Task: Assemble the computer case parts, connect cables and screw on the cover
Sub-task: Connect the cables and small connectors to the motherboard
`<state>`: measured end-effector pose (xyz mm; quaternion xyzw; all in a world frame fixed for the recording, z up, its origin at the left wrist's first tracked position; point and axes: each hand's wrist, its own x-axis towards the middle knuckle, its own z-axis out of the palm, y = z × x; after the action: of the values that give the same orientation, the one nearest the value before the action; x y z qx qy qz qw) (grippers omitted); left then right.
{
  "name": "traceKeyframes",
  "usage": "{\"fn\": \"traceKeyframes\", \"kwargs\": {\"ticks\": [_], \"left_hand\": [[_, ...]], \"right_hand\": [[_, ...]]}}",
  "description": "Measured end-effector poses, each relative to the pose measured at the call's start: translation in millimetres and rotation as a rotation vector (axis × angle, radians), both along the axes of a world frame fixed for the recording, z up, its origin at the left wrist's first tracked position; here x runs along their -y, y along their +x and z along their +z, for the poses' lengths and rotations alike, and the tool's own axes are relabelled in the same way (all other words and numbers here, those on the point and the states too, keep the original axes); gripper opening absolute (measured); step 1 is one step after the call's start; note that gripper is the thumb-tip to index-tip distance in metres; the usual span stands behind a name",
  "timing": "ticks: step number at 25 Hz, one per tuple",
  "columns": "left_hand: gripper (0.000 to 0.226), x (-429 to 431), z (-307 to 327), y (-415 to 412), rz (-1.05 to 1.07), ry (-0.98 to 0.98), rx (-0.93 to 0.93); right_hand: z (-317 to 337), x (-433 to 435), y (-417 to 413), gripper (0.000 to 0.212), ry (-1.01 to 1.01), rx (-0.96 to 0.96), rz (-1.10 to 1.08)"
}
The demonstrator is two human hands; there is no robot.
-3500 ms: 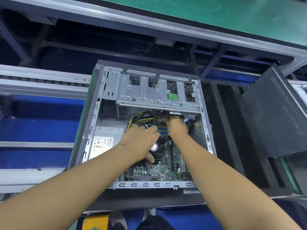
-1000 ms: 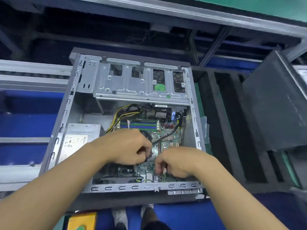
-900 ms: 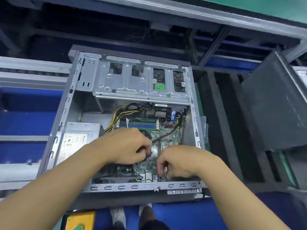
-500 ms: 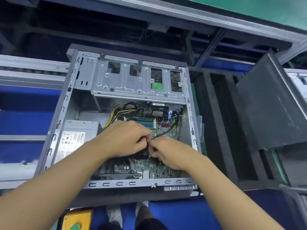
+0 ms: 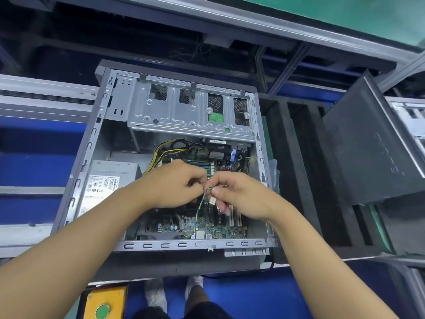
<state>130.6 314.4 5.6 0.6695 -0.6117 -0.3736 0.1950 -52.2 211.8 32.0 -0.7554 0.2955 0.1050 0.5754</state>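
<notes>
An open grey computer case (image 5: 76, 187) lies on its side with the green motherboard (image 5: 218, 226) exposed. Both hands meet above its middle. My right hand (image 5: 239, 194) pinches a thin multicoloured cable (image 5: 199, 209) just behind its small white connector (image 5: 212, 200). My left hand (image 5: 177, 187) is curled, its fingertips touching the same cable beside the right thumb. The cable runs down to the board's near edge. A silver drive cage (image 5: 184, 111) spans the far side, and a power supply (image 5: 108, 180) sits at the left. Yellow and black power wires (image 5: 165, 153) loop behind my hands.
A black side cover panel (image 5: 368, 146) leans at the right over a black foam slotted tray (image 5: 299, 180). Grey conveyor rails (image 5: 34, 100) run to the left. A yellow box with a green button (image 5: 103, 305) sits at the near edge. My feet stand below.
My right hand has come up from the board's near edge toward the left hand, lifting the thin cable with its white connector. The left hand has stayed over the board's middle.
</notes>
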Motion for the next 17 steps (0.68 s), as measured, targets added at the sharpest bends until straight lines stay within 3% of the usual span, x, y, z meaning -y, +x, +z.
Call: {"fn": "traceKeyframes", "kwargs": {"ticks": [2, 7, 12, 17], "left_hand": [[0.024, -2, 5, -2, -0.069, 0.166, -0.203], [0.021, 1, 6, 0, -0.198, 0.430, -0.450], [0.013, 2, 1, 0, -0.187, 0.509, -0.426], [0.012, 3, -1, -1, -0.171, 0.544, -0.409]], "right_hand": [[1, 1, -3, 0.014, 0.047, -0.028, 0.008], [-3, 0, 1, 0.015, -0.071, -0.238, 0.207], [-7, 0, 7, 0.022, -0.008, -0.234, 0.086], [-9, 1, 10, 0.015, 0.147, -0.254, -0.013]]}}
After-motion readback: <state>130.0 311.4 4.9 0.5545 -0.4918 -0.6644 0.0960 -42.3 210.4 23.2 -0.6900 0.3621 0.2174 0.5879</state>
